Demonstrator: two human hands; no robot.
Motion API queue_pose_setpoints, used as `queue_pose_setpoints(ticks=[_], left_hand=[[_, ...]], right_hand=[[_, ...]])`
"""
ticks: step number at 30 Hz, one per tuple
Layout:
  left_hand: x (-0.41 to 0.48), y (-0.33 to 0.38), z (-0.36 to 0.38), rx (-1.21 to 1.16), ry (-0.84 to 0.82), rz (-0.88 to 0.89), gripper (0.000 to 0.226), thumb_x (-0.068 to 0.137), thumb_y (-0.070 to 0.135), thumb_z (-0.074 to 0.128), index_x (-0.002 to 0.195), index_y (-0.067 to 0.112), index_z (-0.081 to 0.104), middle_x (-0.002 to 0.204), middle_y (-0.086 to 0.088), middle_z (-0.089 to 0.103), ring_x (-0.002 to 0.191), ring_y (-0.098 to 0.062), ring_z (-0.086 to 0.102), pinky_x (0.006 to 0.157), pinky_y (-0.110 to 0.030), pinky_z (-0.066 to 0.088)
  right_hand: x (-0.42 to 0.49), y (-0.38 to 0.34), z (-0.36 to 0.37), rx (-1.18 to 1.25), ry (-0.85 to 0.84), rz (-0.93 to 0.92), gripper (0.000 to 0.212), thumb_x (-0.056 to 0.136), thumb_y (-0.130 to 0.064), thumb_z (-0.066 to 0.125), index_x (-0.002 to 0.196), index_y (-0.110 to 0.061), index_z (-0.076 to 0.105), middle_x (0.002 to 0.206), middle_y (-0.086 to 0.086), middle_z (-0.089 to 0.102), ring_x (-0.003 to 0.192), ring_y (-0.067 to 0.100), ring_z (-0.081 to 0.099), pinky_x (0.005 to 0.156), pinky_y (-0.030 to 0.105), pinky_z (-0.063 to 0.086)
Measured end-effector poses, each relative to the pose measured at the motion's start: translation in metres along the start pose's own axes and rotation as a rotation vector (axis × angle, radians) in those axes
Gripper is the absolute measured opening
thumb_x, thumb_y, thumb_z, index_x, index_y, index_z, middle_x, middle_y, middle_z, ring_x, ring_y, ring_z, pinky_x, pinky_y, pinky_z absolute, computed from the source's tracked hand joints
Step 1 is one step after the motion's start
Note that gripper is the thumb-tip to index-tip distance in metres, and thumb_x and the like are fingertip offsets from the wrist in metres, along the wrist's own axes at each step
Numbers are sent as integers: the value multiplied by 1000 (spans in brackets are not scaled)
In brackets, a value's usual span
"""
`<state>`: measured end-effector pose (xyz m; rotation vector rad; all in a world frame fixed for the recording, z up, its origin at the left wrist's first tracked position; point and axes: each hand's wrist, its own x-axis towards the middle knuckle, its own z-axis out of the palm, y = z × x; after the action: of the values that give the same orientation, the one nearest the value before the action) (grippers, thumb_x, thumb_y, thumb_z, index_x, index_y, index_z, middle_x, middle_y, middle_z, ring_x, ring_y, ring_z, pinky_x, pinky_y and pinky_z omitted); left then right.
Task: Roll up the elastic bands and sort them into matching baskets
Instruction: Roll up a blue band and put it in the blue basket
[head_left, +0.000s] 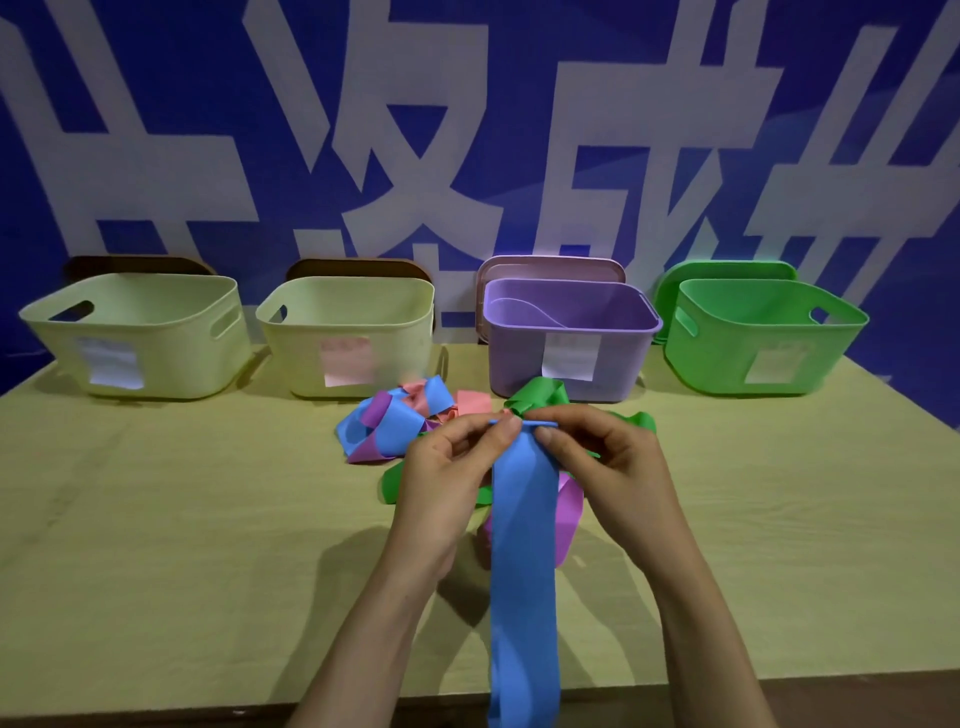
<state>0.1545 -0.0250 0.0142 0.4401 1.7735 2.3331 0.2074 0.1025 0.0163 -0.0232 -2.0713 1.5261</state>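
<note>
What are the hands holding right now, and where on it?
Both hold the blue band at its far end: the left hand and right hand pinch the rolled-over edge from either side.

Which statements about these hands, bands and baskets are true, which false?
1. Both the left hand and right hand pinch the long blue elastic band's top end. True.
2. The purple plastic basket stands leftmost. False: third from left, beside the green plastic basket.
3. The blue band hangs past the wooden table's near edge. True.
4. Every band is in a basket. False: a mixed pile of bands lies on the table.
</note>
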Motion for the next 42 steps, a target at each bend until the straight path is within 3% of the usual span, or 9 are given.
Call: queue_pose_setpoints(ticks=[4, 10, 18, 23, 28, 32, 35, 39, 42], left_hand=[[0, -2, 0, 73, -1, 24, 8, 83, 14, 68, 82, 20, 72, 78, 9, 73, 79, -5, 67, 66, -19, 50], [-2, -4, -1, 184, -52, 89, 12, 83, 14, 68, 82, 25, 73, 82, 11, 73, 83, -3, 67, 64, -15, 48], [-5, 3, -6, 148, -138, 78, 22, 84, 3, 65, 89, 24, 71, 89, 8, 73, 89, -6, 68, 71, -18, 49], [-4, 3, -6, 91, -127, 28, 18, 83, 2, 66, 92, 18, 68, 84, 10, 71, 82, -1, 66, 65, -13, 49], [-5, 3, -7, 101, -140, 0, 15, 85, 5, 65, 90, 16, 72, 85, 4, 73, 88, -12, 68, 79, -25, 55], [-7, 6, -5, 45, -146, 26, 15, 75, 14, 71, 90, 15, 72, 84, 5, 74, 85, -8, 68, 73, -19, 53], [-7, 6, -3, 44, -75, 19, 8, 72, 28, 69, 77, 24, 73, 77, 7, 73, 77, -4, 68, 62, -16, 51], [-5, 5, -1, 29, -43, 4, 14, 84, 10, 66, 75, 20, 71, 69, 8, 72, 69, -1, 66, 58, -15, 51], [-5, 4, -2, 41, -21, 21, 14, 83, 9, 66, 77, 20, 71, 70, 8, 72, 71, -2, 66, 59, -16, 52]], right_hand=[[-3, -3, 0, 145, 18, 70, 7, 79, -22, 68, 84, -24, 73, 81, -5, 74, 79, 4, 65, 72, 19, 52], [-5, -5, -2, 258, 64, 119, 20, 79, -1, 69, 77, -20, 74, 75, -5, 74, 72, 3, 65, 66, 13, 48], [-6, -6, -2, 274, 80, 139, 26, 75, 8, 71, 75, -18, 74, 76, -2, 74, 75, 6, 66, 69, 16, 51], [-5, -9, -3, 273, 59, 119, 24, 74, 10, 70, 77, -14, 71, 75, -3, 73, 74, 6, 65, 68, 16, 50], [-4, -10, -2, 202, 43, 85, 23, 75, 10, 70, 77, -13, 70, 76, -3, 72, 77, 8, 66, 71, 18, 50], [-3, -12, 2, 154, 75, 35, 30, 75, 14, 68, 73, -15, 68, 74, -5, 71, 76, 7, 66, 71, 17, 50], [-3, -13, 4, 133, 63, 14, 29, 76, 12, 68, 74, -16, 68, 77, -1, 71, 78, 12, 67, 75, 22, 54], [-4, -13, 2, 122, 26, 47, 22, 77, 7, 70, 82, -14, 69, 84, -1, 73, 82, 7, 67, 75, 17, 52], [-4, -14, -1, 136, -49, 90, 20, 80, -1, 70, 95, -14, 70, 92, -5, 74, 89, 6, 67, 76, 15, 51]])
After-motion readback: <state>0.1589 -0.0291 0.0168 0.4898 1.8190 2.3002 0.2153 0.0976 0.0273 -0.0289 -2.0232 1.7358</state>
